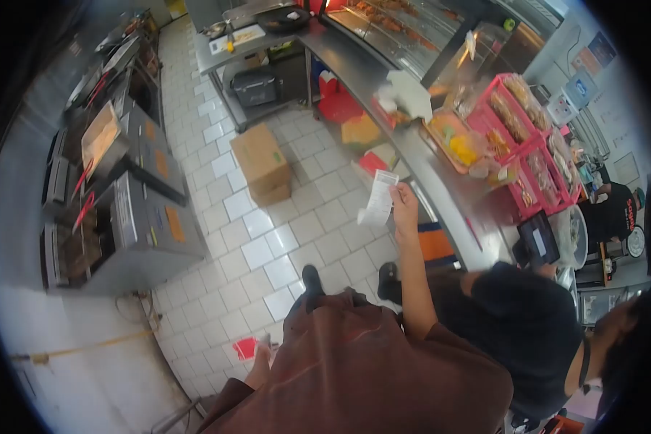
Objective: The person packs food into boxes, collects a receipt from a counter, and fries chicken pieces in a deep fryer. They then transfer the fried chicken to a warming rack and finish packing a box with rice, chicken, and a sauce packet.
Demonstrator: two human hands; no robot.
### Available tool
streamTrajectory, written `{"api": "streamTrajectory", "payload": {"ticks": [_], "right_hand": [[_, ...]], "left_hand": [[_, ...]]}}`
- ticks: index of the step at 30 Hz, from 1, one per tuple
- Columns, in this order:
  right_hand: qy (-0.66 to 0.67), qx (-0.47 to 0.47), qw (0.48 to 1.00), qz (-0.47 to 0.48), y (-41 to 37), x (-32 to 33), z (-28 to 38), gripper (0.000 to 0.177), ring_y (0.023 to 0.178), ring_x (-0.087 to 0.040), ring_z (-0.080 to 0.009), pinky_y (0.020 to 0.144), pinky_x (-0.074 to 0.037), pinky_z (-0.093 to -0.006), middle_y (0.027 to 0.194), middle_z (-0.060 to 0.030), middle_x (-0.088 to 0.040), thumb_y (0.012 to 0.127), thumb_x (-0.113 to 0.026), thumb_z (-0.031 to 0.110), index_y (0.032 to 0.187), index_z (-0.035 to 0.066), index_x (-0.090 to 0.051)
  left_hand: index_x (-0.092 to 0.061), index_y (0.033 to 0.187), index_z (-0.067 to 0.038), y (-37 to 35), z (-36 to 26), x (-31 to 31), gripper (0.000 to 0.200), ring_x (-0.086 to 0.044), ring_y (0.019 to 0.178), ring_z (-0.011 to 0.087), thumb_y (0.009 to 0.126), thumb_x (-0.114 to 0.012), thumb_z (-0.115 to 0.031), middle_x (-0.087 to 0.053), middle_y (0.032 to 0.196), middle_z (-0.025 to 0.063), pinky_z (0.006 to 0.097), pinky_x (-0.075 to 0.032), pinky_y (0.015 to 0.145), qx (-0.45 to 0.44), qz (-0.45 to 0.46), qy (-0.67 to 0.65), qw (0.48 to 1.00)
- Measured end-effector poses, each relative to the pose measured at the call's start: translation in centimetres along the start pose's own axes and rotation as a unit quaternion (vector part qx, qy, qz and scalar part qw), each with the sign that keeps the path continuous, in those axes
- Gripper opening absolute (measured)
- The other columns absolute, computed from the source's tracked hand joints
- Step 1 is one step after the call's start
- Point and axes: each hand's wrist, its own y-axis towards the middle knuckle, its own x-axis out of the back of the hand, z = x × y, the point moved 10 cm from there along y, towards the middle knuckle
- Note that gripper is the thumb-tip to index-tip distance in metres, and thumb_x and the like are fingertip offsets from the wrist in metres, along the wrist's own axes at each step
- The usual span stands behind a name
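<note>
My right hand (405,204) is closed on a printed paper receipt (381,192), held out over the floor beside the steel counter. The slip hangs tilted, its lower end curling. Low on the left, my left hand (259,363) is closed at a red and white item (245,349), flat-looking and blurred, whose exact kind I cannot make out. Red shows on both sides of the fingers. My brown top covers much of the lower view.
A cardboard box (260,160) stands on the tiled floor. Fryers (148,217) line the left. Along the right runs a steel counter (452,210) with pink crates (517,123) and a tray of yellow items (459,145). A person in black (517,318) is close on my right; another person (611,213) stands farther off.
</note>
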Motion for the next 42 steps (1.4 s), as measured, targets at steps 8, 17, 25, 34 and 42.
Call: {"api": "streamTrajectory", "payload": {"ticks": [8, 17, 25, 34, 42], "right_hand": [[-0.321, 0.423, 0.834, -0.150, 18.1, -8.6, 18.1, 0.014, 0.079, -0.062, -0.0300, 0.071, -0.049, -0.0356, 0.089, -0.0161, -0.063, 0.091, -0.055, 0.012, 0.098, 0.001, -0.060], [-0.599, 0.365, 0.713, 0.009, 47.7, -19.1, 5.3, 0.014, 0.083, -0.063, -0.0290, 0.070, -0.050, -0.0430, 0.086, -0.0093, -0.065, 0.083, -0.054, 0.009, 0.096, 0.010, -0.059], [-0.714, 0.164, 0.679, 0.055, 56.8, -16.9, -7.6, 0.023, 0.096, -0.059, -0.0304, 0.080, -0.045, -0.0464, 0.096, -0.0095, -0.065, 0.081, -0.059, 0.014, 0.103, 0.010, -0.059], [-0.636, 0.227, 0.724, -0.143, 54.4, -20.3, -3.4, 0.028, 0.107, -0.050, -0.0324, 0.091, -0.037, -0.0436, 0.111, -0.0072, -0.058, 0.077, -0.070, 0.016, 0.103, 0.011, -0.062], [-0.419, 0.234, 0.871, -0.108, 53.1, -28.6, -17.0, 0.014, 0.087, -0.061, -0.0270, 0.080, -0.047, -0.0378, 0.096, -0.0083, -0.064, 0.082, -0.063, 0.007, 0.096, 0.007, -0.063]], "left_hand": [[-0.052, 0.118, -0.009, 6.0, -55.5, -18.5, 0.048, -0.063, 0.070, 0.0170, 0.092, -0.049, -0.050, -0.064, 0.092, 0.0091, 0.0303, -0.048, 0.055, -0.346, 0.046, 0.158, 0.924], [-0.047, 0.125, -0.007, 3.6, -78.8, -35.1, 0.058, -0.063, 0.086, 0.0227, 0.091, -0.049, -0.054, -0.063, 0.105, 0.0133, 0.0367, -0.049, 0.073, -0.347, 0.052, 0.192, 0.917], [-0.047, 0.125, -0.007, 7.2, -82.3, -37.3, 0.053, -0.061, 0.096, 0.0248, 0.094, -0.045, -0.049, -0.061, 0.110, 0.0143, 0.0375, -0.047, 0.082, -0.246, 0.070, 0.202, 0.945], [-0.058, 0.110, -0.006, 12.6, -97.0, -45.6, 0.046, -0.060, 0.077, 0.0158, 0.092, -0.052, -0.047, -0.064, 0.093, 0.0077, 0.0283, -0.048, 0.066, -0.268, 0.132, 0.262, 0.918], [-0.059, 0.113, -0.004, 27.8, -105.1, -57.6, 0.039, -0.059, 0.076, 0.0131, 0.094, -0.053, -0.037, -0.063, 0.090, 0.0051, 0.0280, -0.049, 0.070, -0.389, 0.300, 0.473, 0.732]]}}
